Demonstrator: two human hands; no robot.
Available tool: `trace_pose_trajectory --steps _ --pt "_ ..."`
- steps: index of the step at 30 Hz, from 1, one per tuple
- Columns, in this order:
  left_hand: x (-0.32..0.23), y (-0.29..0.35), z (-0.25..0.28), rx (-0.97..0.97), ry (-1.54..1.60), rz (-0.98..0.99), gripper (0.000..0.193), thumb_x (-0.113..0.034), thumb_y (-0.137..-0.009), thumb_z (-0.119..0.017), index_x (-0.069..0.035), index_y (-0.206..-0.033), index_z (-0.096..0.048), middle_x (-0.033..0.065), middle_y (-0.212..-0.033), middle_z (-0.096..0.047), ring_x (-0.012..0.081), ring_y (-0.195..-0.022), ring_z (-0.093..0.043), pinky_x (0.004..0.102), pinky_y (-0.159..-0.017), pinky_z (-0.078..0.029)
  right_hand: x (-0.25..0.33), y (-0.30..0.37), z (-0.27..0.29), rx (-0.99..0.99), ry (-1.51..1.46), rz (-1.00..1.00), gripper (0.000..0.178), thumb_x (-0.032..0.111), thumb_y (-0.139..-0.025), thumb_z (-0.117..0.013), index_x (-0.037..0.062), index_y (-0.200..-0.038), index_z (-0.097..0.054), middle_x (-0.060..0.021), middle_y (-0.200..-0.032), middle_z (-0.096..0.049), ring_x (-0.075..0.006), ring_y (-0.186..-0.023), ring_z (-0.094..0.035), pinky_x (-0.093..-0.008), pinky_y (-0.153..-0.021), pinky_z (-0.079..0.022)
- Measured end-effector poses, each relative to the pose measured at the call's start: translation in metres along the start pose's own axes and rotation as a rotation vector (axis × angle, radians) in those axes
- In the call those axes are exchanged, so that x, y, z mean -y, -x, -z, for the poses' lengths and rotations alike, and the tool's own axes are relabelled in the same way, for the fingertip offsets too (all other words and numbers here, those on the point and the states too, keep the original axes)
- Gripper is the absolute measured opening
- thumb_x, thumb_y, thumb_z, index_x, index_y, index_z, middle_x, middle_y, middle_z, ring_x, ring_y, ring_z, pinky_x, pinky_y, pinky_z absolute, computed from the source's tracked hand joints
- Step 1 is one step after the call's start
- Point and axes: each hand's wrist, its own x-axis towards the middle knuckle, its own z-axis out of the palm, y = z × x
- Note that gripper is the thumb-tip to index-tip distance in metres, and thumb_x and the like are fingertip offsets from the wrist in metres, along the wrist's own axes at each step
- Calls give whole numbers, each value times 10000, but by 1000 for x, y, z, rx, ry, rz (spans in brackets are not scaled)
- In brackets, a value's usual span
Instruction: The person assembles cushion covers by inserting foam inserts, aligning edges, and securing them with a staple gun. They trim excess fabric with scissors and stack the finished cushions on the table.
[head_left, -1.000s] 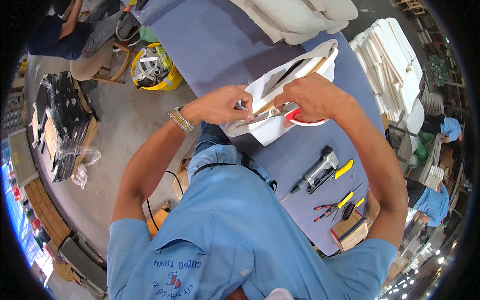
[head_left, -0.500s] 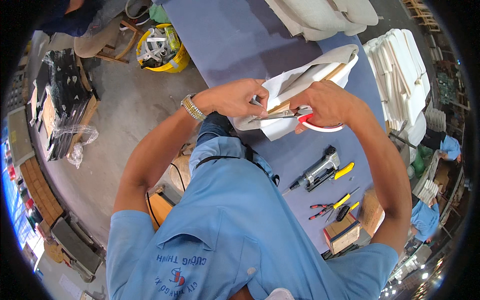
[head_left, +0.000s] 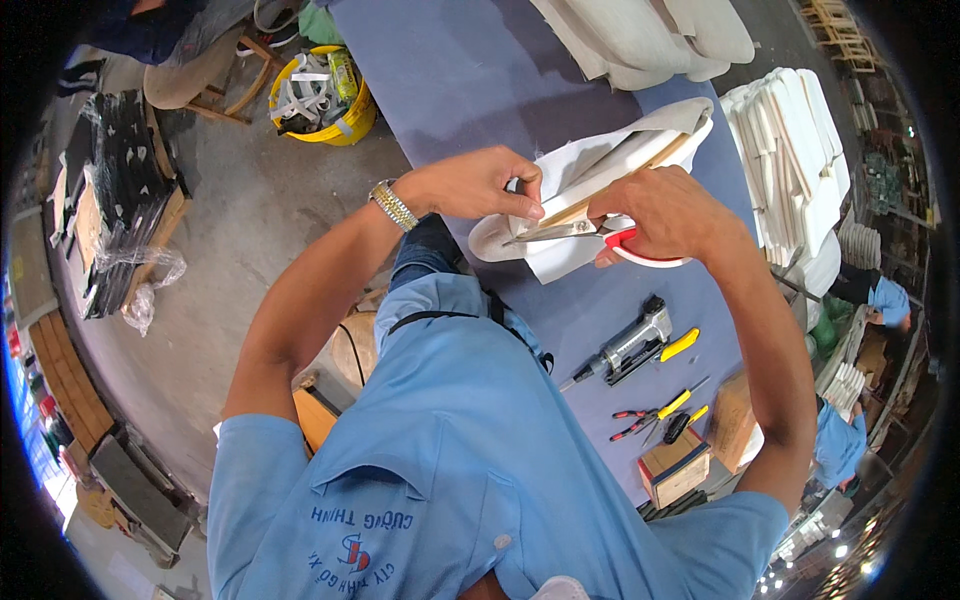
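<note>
Scissors point(head_left: 552, 233) with red and white handles are in my right hand point(head_left: 665, 215), their blades pointing left along the near end of a padded panel point(head_left: 655, 150). Pale fabric covers this panel, and a strip of bare wood shows along it. My left hand point(head_left: 485, 183) has its thumb and fingers pinched together at the fabric's edge, just above the blade tips; what lies between the fingertips is mostly hidden. A loose flap of light fabric point(head_left: 560, 262) hangs below the scissors.
On the blue-grey table point(head_left: 470, 70) lie a staple gun point(head_left: 640, 340), pliers point(head_left: 640, 420), a yellow-handled screwdriver point(head_left: 680, 400) and small boxes point(head_left: 673, 468). Pale covered panels are stacked at the right point(head_left: 790, 160) and far end point(head_left: 650, 40). A yellow bucket point(head_left: 360, 120) stands on the floor.
My left hand has shifted slightly up, its fingers curling closer together at the fabric. The scissors remain in my right hand near the same spot. The whole view has shifted a little.
</note>
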Motion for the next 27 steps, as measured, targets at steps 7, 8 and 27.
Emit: trace_pose_trajectory --steps 7,8,27 --pt "-6 -2 -3 9 -10 57 269 -264 -923 -757 -1 -929 -706 27 -822 -685 93 -806 -545 305 -729 -435 4 -7 5 64 36 22 467 463 -752 -851 178 -1111 -761 -141 -940 -750 -345 -944 -716 -471 -831 -538" --pt "-6 -1 -4 -3 -13 46 264 -259 -921 -759 0 -929 -707 27 -824 -687 92 -807 -545 304 -733 -436 3 -7 4 64 27 27 466 459 -752 -852 176 -1109 -761 -141 -937 -749 -346 -942 -717 -471 -830 -538" --pt "2 -9 -12 -174 -28 62 204 -176 -921 -763 1 -881 -669 25 -854 -696 74 -844 -560 292 -777 -469 0 -15 1 26 -3 62 446 414 -726 -865 217 -1118 -784 -149 -876 -746 -345 -896 -722 -468 -797 -551"
